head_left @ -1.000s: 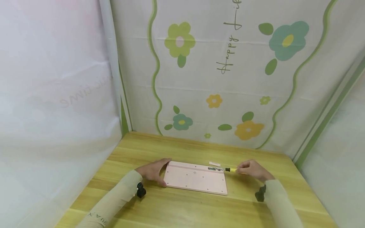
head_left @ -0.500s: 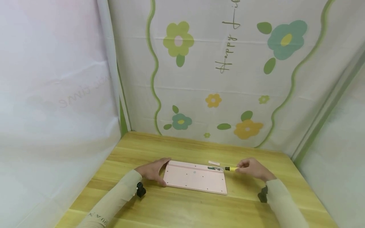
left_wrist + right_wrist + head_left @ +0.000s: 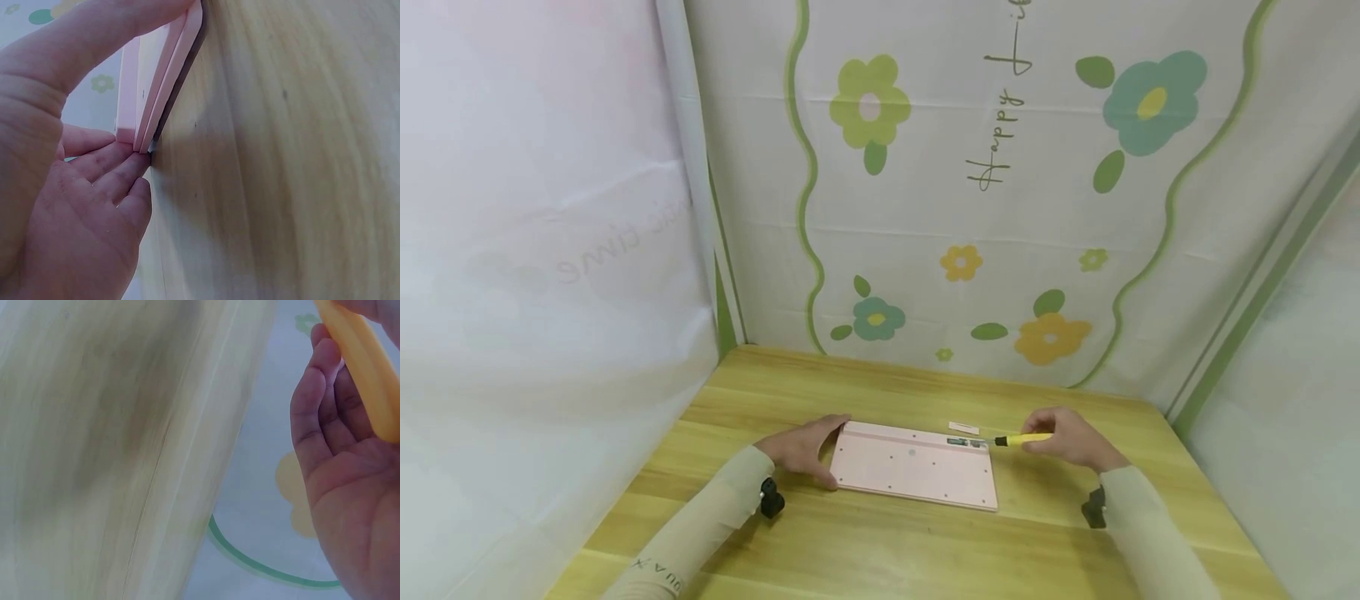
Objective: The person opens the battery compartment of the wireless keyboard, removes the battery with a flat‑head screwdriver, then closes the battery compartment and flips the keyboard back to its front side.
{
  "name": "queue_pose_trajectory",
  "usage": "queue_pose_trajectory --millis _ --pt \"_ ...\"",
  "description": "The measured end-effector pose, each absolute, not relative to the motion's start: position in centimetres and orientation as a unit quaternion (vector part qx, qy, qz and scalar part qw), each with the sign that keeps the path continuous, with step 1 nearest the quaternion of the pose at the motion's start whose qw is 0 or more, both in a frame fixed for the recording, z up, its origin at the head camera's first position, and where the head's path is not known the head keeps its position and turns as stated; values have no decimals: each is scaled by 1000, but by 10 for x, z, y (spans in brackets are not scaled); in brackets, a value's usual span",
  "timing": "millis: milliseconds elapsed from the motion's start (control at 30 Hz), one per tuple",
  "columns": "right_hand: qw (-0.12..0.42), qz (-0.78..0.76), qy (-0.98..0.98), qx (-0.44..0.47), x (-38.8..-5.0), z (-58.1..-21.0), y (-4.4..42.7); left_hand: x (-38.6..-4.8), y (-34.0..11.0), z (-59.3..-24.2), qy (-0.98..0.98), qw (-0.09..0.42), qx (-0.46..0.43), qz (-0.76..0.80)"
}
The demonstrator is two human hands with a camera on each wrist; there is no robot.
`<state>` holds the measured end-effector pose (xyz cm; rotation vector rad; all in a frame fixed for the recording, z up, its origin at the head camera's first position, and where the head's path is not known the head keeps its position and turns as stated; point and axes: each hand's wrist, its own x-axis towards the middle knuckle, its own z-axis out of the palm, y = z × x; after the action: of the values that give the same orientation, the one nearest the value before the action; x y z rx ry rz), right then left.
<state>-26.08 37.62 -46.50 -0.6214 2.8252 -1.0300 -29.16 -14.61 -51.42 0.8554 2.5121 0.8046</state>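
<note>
A pink flat panel (image 3: 912, 475) with small dark dots lies on the wooden table, a recess with small metal parts (image 3: 967, 442) near its back right corner. My left hand (image 3: 802, 451) grips the panel's left end, thumb at the front corner and fingers at the back one; in the left wrist view the hand (image 3: 94, 206) holds the pink edge (image 3: 165, 75). With my right hand (image 3: 1070, 439) I pinch a yellow-handled screwdriver (image 3: 1028, 438), its shaft reaching the recess. The yellow handle (image 3: 365, 369) lies across the fingers in the right wrist view; its tip is out of that view.
Just behind the panel lies a small pale strip (image 3: 963, 428) on the table (image 3: 865, 550). A white curtain with printed flowers (image 3: 925, 192) stands along the table's back edge, and more white cloth (image 3: 550, 250) hangs at the sides.
More of the yellow handle shows now, and my right hand has shifted slightly up and right around it. The left hand and the panel have stayed in place.
</note>
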Motion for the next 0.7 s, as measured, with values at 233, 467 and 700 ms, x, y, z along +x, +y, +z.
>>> queue_pose_trajectory --millis 233,467,700 --pt "22 -330 925 -186 -255 -463 388 -290 -145 -511 892 181 303 283" --pt "-24 -307 942 -138 -245 -466 410 -290 -146 -510 890 185 302 287" --pt "-79 -283 951 -93 -231 -470 428 -290 -147 -511 889 187 300 291"
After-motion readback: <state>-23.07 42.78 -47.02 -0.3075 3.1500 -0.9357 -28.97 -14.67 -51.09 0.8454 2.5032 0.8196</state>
